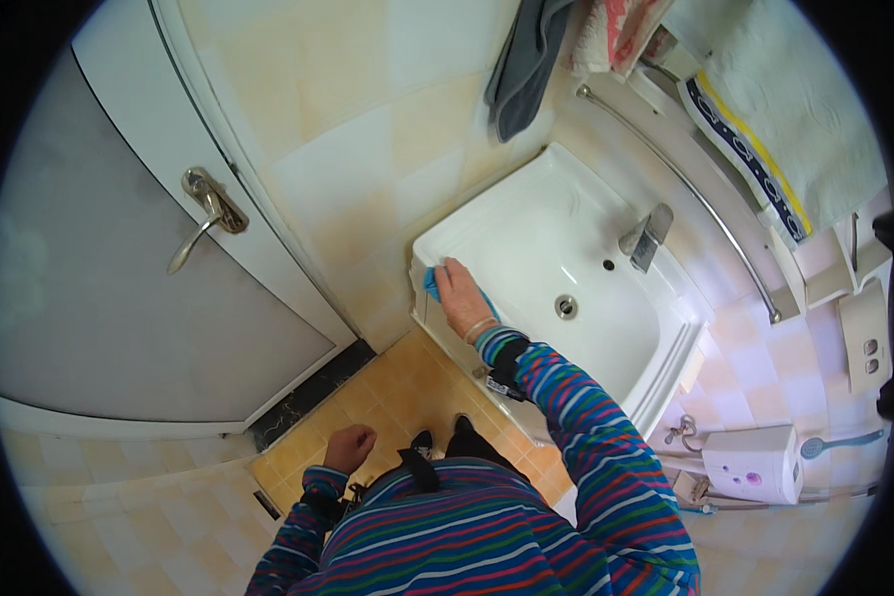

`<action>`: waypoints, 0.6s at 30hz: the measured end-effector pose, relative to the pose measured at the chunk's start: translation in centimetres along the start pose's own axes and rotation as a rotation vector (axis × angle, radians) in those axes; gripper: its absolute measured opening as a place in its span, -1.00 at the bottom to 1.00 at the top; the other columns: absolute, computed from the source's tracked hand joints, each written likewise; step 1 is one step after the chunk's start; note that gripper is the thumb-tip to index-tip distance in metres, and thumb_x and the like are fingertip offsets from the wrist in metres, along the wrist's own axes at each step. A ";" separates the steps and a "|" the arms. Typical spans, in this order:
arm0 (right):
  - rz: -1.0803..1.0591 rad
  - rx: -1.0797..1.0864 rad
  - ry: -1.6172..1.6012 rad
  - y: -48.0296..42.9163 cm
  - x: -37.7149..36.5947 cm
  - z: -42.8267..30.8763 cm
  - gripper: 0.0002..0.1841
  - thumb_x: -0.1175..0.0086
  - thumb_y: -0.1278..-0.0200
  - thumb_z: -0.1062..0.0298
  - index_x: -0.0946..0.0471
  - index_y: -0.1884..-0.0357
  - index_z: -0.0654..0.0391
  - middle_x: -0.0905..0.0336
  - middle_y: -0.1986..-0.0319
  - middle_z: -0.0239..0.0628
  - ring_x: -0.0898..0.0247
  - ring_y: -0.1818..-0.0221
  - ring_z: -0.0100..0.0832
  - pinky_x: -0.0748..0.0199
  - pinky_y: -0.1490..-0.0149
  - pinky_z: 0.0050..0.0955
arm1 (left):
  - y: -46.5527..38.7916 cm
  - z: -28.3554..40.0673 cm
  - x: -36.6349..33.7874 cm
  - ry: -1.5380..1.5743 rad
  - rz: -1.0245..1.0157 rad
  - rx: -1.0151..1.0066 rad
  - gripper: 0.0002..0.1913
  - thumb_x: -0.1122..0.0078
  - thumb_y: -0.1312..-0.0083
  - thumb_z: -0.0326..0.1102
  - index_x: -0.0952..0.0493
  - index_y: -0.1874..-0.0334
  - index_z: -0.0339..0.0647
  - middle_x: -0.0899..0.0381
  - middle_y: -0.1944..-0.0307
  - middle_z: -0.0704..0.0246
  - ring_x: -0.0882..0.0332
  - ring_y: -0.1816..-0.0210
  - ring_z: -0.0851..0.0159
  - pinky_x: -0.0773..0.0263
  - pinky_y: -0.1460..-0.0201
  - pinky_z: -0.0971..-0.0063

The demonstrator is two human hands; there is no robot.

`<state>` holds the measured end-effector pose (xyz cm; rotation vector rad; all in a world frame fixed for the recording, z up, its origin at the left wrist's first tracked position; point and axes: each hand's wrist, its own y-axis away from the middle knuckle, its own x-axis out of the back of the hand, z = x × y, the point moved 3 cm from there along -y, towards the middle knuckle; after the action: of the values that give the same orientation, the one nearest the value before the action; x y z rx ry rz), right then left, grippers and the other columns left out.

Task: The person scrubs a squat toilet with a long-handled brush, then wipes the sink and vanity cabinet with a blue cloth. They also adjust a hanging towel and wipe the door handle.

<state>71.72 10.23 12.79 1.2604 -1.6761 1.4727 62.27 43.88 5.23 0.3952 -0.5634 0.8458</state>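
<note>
My right hand (pixel 463 299) presses a blue cloth (pixel 432 284) against the front left rim of a white ceramic washbasin (pixel 492 223). Parts of the cloth show on both sides of the hand; the rest is hidden under it. Behind the drain hole (pixel 566 307) stands a chrome faucet (pixel 648 237). Low at my left side, my left hand (pixel 350 448) hangs over the tiled floor with curled fingers, touching nothing; nothing shows in it.
A door with a metal lever handle (pixel 207 216) is at the left. A grey towel (pixel 525 74) hangs on the wall, and a metal rail (pixel 685 179) curves behind the basin. At the right are a white water heater (pixel 752 463) and a shower head (pixel 813 448).
</note>
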 end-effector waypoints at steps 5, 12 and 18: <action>-0.043 0.305 -0.062 -7.2 -2.7 -0.2 -0.67 -0.05 -0.01 0.49 -0.46 0.09 0.24 -0.42 0.05 0.00 -0.32 -0.11 0.02 -0.27 -0.27 -0.14 | 0.7 -0.1 0.7 -0.149 -0.048 0.071 -0.81 -0.13 -0.28 -0.21 -0.63 0.29 -0.16 -0.62 0.37 0.20 -0.59 0.31 0.01 -0.49 0.25 0.22; -0.263 -0.030 -0.353 -14.0 -2.3 8.4 -0.59 -0.17 0.12 0.24 -0.55 0.14 0.13 -0.58 0.20 -0.02 -0.48 0.09 0.06 -0.44 -0.03 -0.08 | 1.4 -0.8 1.9 -0.285 -0.028 0.337 -0.78 -0.08 -0.30 -0.19 -0.64 0.27 -0.13 -0.63 0.35 0.15 -0.60 0.28 -0.02 -0.50 0.21 0.15; -0.025 -0.184 -0.094 -15.2 0.8 23.9 -0.70 -0.16 0.12 0.37 -0.56 0.23 0.14 -0.59 0.28 0.00 -0.46 0.14 0.08 -0.40 -0.02 -0.08 | -0.9 0.1 0.7 -0.242 -0.032 0.385 -0.79 -0.11 -0.28 -0.18 -0.65 0.27 -0.11 -0.65 0.31 0.18 -0.61 0.27 -0.01 -0.52 0.19 0.16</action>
<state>89.05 -12.17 14.43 1.2609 -1.8048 1.2304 63.34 43.73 5.63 0.8650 -0.6151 0.8818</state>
